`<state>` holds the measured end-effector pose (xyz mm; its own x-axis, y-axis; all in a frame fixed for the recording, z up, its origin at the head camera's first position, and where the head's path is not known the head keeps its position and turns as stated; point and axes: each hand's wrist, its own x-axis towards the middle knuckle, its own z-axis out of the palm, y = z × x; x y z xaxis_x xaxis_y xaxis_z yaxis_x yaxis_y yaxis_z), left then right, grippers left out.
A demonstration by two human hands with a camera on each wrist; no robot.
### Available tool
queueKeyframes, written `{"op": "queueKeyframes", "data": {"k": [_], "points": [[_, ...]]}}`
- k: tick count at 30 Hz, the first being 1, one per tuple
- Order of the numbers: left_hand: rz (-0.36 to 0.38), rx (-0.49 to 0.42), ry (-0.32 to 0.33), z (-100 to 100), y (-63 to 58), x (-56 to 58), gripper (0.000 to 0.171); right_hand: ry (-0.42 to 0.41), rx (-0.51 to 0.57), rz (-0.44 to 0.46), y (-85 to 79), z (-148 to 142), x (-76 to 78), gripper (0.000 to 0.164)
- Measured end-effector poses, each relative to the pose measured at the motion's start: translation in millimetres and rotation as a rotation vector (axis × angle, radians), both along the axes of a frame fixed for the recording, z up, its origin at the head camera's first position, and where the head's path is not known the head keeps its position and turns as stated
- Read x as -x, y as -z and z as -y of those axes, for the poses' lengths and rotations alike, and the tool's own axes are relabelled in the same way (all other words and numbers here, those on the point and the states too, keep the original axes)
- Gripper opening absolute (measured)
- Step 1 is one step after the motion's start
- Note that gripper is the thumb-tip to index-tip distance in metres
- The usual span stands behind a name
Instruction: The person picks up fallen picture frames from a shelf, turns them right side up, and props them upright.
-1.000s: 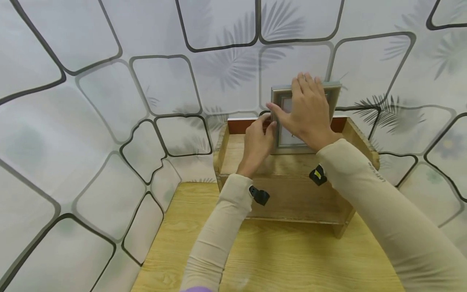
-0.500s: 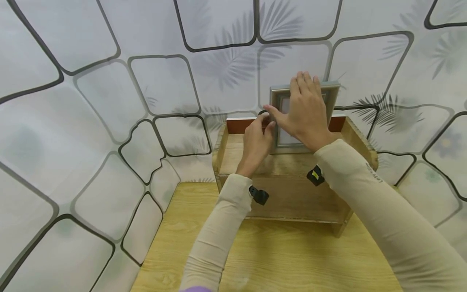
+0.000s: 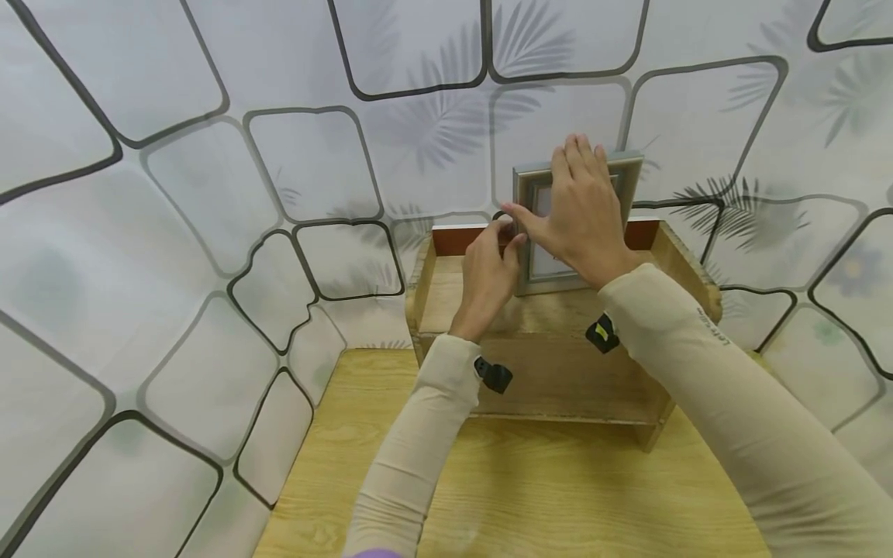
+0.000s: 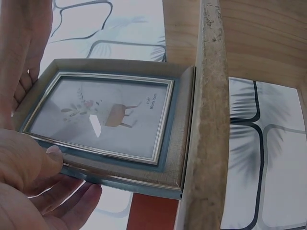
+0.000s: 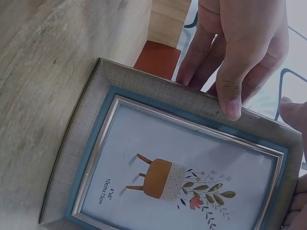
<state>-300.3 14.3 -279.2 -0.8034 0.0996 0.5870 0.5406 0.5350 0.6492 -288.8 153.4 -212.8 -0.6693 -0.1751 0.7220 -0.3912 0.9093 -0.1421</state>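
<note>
A picture frame [image 3: 543,263] with a silvery-brown border and a blue inner edge stands upright on the top board of a small wooden shelf [image 3: 558,372]. Behind its glass, in the right wrist view, is a printed sheet [image 5: 163,177] with a plant in a legged pot and size lettering. My left hand [image 3: 484,275] pinches the frame's left side, thumb on the front border and fingers behind. Across the frame's front lies my right hand [image 3: 589,213], its fingers straight and reaching up over the top edge, its thumb pointing left. That hand hides much of the picture in the head view.
The shelf has raised side panels [image 3: 687,267] and a reddish-brown strip [image 3: 456,240] along the back. It stands on a yellow wood-grain table [image 3: 530,496], close to a wall [image 3: 432,155] covered with patterned sheeting.
The frame has turned slightly, its right side shifting a little left and back. Both hands stay on it in nearly the same places, and the head view drifts slightly.
</note>
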Motion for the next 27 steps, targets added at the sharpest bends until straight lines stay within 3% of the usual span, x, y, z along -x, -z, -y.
{"op": "queueKeyframes", "data": {"k": [27], "points": [[0.001,-0.020,0.002,-3,2.1,-10.6,0.025,0.009,0.007,0.081,-4.8,-2,-6.7,0.098]]}}
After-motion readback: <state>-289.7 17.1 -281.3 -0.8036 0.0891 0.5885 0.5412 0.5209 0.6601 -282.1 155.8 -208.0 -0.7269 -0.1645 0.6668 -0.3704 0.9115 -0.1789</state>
